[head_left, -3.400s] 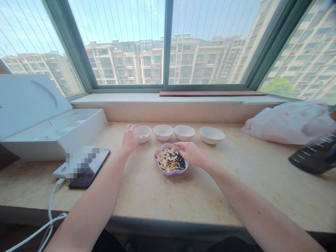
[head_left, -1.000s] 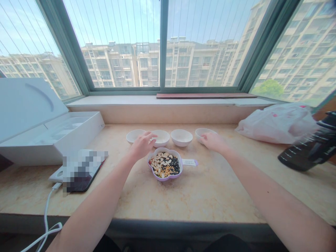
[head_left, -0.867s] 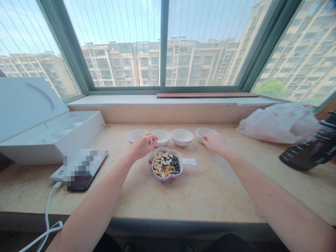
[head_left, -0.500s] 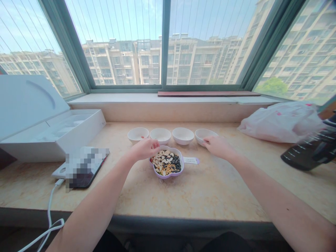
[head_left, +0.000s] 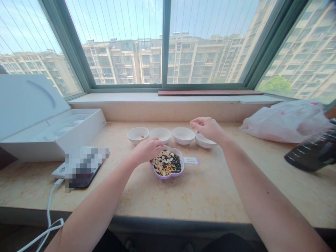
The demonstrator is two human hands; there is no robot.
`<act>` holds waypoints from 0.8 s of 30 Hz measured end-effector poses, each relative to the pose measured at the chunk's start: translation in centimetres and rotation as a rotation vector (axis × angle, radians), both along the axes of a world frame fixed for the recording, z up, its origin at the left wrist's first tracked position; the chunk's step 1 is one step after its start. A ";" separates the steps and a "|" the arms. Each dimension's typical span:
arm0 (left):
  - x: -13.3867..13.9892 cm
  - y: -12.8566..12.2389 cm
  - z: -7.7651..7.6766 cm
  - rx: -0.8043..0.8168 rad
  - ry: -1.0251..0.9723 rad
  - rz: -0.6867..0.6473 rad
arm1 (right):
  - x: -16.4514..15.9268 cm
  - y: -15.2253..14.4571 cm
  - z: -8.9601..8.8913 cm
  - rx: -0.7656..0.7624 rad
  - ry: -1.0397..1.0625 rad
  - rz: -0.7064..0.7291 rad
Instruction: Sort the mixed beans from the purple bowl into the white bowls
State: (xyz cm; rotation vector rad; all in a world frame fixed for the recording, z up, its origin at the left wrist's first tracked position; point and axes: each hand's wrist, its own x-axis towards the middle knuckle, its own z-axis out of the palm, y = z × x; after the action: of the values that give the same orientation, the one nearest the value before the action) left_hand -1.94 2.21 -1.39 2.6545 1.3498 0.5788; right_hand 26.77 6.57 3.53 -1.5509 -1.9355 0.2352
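A lilac, lobed dish with a handle [head_left: 172,176] holds a mix of pale flat seeds or nuts, black beans and small yellow grains. My left hand [head_left: 148,150] is over its upper left edge, fingers bent together; whatever they hold is hidden. Behind the dish stand white bowls in a row. The leftmost bowl [head_left: 135,134] has a small reddish piece inside. Beside it are a second bowl [head_left: 160,134] and a third bowl [head_left: 183,134]. My right hand [head_left: 207,128] hovers above the rightmost bowl [head_left: 205,141], partly covering it, fingers loosely bent and apart with nothing visible in them.
An open white box [head_left: 78,129] stands at the left, with a partly blurred phone [head_left: 85,175] and a white cable [head_left: 49,199] before it. To the right lie a white plastic bag [head_left: 283,122] and a dark marked jug [head_left: 304,154]. Windows rise behind the counter.
My right hand has lifted from the rightmost bowl, moving up and slightly left. My left hand has shifted slightly right and down over the dish's edge.
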 end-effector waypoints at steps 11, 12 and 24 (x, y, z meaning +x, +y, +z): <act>2.5 -1.5 -0.4 -0.011 0.151 -0.252 | -3.1 -2.6 -3.0 -0.007 -0.071 0.141; 2.5 -1.5 -0.4 -0.013 0.159 -0.255 | -3.1 -2.8 -3.0 -0.009 -0.080 0.146; 2.9 -1.2 -0.5 -0.050 0.113 -0.271 | -3.5 -4.3 -2.2 -0.005 -0.106 0.231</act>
State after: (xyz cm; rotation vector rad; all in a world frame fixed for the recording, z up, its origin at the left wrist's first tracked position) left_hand 0.97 1.03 -1.93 2.7989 0.9876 0.3630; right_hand 23.22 2.22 1.34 -1.3664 -2.1996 0.2600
